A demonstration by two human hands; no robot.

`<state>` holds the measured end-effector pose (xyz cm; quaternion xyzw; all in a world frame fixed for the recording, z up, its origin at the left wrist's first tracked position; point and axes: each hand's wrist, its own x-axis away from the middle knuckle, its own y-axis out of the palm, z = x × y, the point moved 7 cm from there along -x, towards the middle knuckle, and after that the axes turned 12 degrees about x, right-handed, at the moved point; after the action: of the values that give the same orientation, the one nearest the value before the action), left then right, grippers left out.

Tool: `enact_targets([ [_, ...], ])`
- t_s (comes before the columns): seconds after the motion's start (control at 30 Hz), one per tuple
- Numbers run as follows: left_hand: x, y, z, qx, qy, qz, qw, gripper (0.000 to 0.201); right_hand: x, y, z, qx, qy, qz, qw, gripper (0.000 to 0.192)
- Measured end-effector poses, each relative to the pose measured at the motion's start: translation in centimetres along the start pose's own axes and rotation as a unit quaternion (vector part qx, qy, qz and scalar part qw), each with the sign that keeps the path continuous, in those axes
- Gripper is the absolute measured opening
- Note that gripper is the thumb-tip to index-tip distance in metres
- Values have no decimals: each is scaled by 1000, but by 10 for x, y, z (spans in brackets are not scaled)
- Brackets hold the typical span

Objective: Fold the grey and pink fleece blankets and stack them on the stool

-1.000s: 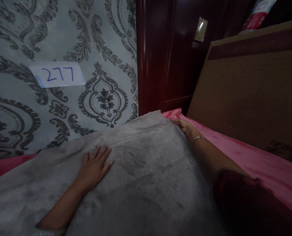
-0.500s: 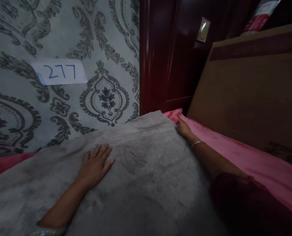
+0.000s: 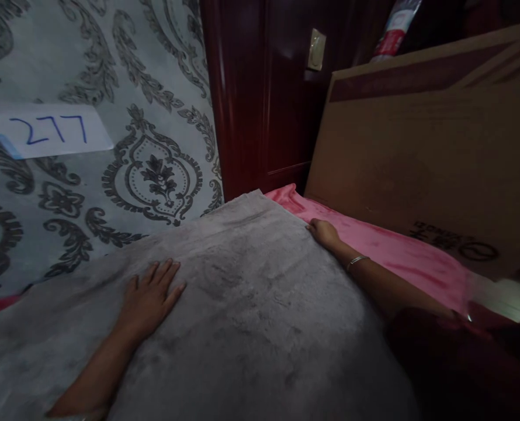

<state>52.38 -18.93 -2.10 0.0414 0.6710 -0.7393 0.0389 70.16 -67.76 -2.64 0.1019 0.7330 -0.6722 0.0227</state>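
Observation:
A grey plush blanket (image 3: 242, 304) is spread over a surface, its far corner pointing toward the wall. My left hand (image 3: 148, 298) lies flat on it with the fingers spread. At the blanket's right edge, my right hand (image 3: 323, 233) is closed, gripping that edge; its fingertips are partly hidden. A pink cloth (image 3: 387, 251) shows from under the grey blanket along the right side and at the far corner.
Patterned wallpaper (image 3: 163, 181) rises behind the blanket, with a paper marked 277 (image 3: 54, 131) on it. A dark red wooden panel (image 3: 246, 117) stands beside the wall. To the right leans a large cardboard box (image 3: 418, 152), with a plastic bottle (image 3: 394, 32) behind its top edge.
The view has turned right, showing more of the box and some floor. My right hand has slid along the blanket edge, away from the far corner. My left hand stays flat.

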Motion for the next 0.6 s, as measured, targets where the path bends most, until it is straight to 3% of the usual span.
enact_targets([
  [0.13,-2,-1,0,1,8,5,1000,69,16,-7,22,21,35,-28,999,30],
  [0.33,-4,-2,1,11,7,4,1000,71,84,-13,70,47,43,-52,997,30],
  [0.6,-3,-9,4,29,15,12,999,70,130,-27,96,35,63,-51,996,33],
])
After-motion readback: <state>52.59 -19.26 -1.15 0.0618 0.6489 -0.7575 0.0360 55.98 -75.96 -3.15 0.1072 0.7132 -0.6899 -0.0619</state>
